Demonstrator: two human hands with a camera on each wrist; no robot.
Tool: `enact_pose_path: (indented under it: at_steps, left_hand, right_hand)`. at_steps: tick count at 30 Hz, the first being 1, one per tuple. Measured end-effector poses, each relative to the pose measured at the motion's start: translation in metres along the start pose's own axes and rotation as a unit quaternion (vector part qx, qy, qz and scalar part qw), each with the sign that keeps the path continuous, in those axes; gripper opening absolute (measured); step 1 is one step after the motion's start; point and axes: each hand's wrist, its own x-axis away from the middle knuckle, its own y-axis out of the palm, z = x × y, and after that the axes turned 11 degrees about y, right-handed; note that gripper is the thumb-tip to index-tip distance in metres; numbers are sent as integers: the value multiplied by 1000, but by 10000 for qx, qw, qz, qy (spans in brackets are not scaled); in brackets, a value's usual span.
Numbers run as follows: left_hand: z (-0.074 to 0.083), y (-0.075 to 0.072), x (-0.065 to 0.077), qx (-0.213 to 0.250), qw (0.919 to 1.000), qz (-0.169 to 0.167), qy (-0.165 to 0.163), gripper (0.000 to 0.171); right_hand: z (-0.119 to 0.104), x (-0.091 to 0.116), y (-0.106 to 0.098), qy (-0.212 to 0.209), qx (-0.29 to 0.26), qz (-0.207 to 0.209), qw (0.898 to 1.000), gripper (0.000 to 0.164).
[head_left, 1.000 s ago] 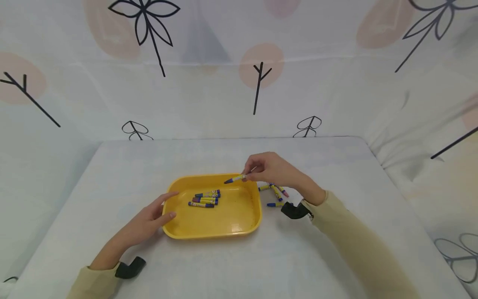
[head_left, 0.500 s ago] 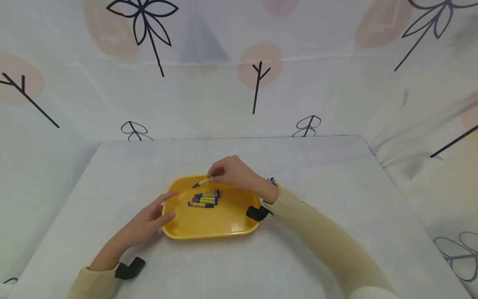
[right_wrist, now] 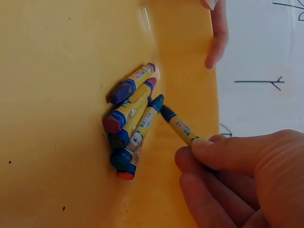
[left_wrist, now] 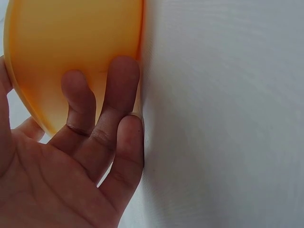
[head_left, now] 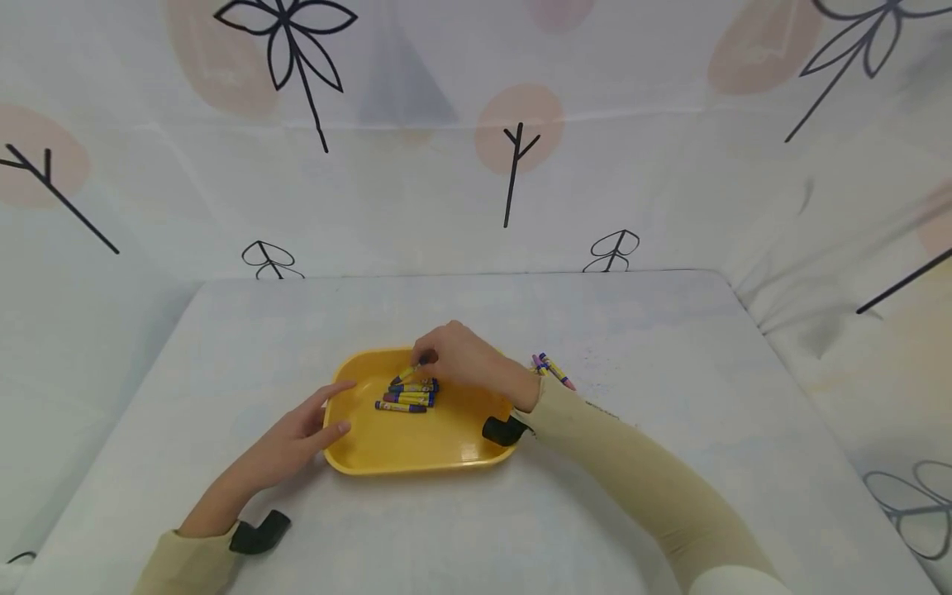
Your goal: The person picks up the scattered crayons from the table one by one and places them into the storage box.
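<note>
In the head view, my right hand [head_left: 459, 355] is over the back part of a yellow tray [head_left: 416, 464]. Its thumb and fingers pinch a dark-tipped oil-pastel crayon [right_wrist: 183, 128] in a yellow wrapper, tilted, its tip right at the pile. That pile of several crayons [right_wrist: 135, 123] lies on the tray floor, with purple, magenta, teal and orange-red ends. My left hand [head_left: 293, 438] holds the tray's left end, thumb and index finger over the rim. The left wrist view has its other fingers [left_wrist: 121, 83] bent against the outer wall.
More crayons [head_left: 556, 372] lie on the white table [head_left: 476, 537] just right of the tray, partly hidden by the right forearm. Black mounts [head_left: 259, 533] stick out from both wrists. A patterned cloth [head_left: 416, 190] rises behind the table.
My right hand has carried the crayon leftward from the tray's right rim, then lowered it to the pile. The left hand and the tray have stayed in place.
</note>
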Motion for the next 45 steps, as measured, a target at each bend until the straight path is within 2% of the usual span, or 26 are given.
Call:
enact_pose_path:
  at_steps: [10, 17, 21, 27, 30, 36, 40, 45]
  left_hand:
    - [2, -1, 0, -41, 10000, -16, -53, 58]
    - [3, -1, -1, -62, 9999, -17, -118, 58]
    - [3, 0, -1, -77, 9999, -13, -117, 59]
    - [3, 0, -1, -32, 9999, -21, -112, 59]
    - [3, 0, -1, -20, 9999, -24, -129, 59]
    - [0, 0, 0, -43, 9997, -31, -218, 60]
    - [-1, -1, 0, -77, 9997, -34, -228, 60]
    - [-2, -1, -1, -94, 9996, -57, -267, 61]
  right_hand:
    - [-3, -1, 3, -111, 484, -67, 9987, 13]
    - [-4, 2, -1, 144, 604, 4, 9981, 21]
    - [-1, 5, -13, 236, 263, -49, 9994, 25]
    - [9, 17, -37, 368, -619, -134, 9973, 25]
    - [17, 24, -46, 482, -892, -87, 9948, 25]
    - [41, 42, -59, 761, -1054, 182, 9914, 24]
    - [65, 59, -65, 1038, -918, 432, 9894, 23]
    - [98, 80, -64, 1531, -397, 595, 9856, 24]
